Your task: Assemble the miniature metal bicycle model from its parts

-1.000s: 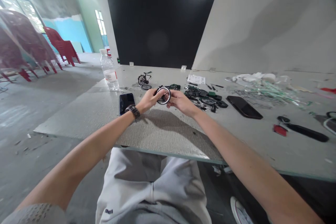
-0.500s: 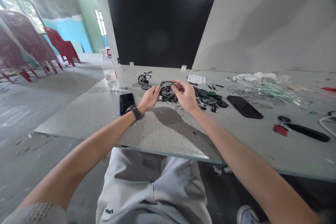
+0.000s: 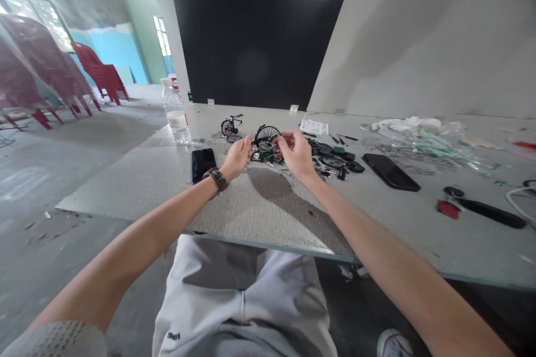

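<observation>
Miniature wheel assembly (image 3: 267,138) | black, thin-spoked | upright, broadside on | held between fingers (image 3: 285,146)

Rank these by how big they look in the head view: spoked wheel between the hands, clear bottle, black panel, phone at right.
1. Black panel
2. Clear bottle and phone at right, too alike to rank
3. Spoked wheel

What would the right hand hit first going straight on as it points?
The right hand would meet the spoked wheel first; its fingers seem to pinch it, though depth is unclear.
</observation>
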The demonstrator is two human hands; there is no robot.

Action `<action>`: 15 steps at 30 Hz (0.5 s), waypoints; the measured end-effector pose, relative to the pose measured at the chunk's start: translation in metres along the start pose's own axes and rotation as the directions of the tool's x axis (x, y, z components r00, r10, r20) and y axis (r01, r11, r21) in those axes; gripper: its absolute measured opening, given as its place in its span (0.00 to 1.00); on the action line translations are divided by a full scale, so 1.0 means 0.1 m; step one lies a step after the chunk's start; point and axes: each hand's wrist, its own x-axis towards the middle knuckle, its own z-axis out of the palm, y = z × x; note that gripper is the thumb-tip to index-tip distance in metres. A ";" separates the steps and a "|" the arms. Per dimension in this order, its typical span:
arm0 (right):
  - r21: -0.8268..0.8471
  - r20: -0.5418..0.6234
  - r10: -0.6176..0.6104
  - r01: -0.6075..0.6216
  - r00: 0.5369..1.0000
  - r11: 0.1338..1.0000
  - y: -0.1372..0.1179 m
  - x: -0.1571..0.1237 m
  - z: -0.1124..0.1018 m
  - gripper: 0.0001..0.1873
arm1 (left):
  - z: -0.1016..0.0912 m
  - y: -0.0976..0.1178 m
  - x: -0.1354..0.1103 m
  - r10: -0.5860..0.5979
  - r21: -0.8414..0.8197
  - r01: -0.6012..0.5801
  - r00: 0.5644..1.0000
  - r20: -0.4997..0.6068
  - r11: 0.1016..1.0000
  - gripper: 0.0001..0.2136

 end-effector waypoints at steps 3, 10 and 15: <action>-0.082 0.057 0.009 -0.004 0.998 0.997 0.04 0.01 -0.01 0.18 | 0.01 0.00 0.01 -0.014 -0.053 0.013 1.000 -0.011 0.998 0.22; -0.272 0.147 -0.087 0.125 0.985 0.954 -0.01 0.01 -0.02 0.31 | -0.01 -0.05 0.02 0.014 -0.031 -0.014 1.000 0.000 0.999 0.22; -0.380 0.253 -0.034 0.132 0.967 0.916 -0.01 0.00 -0.02 0.24 | 0.00 -0.07 0.04 0.004 -0.054 -0.005 1.000 -0.016 0.999 0.21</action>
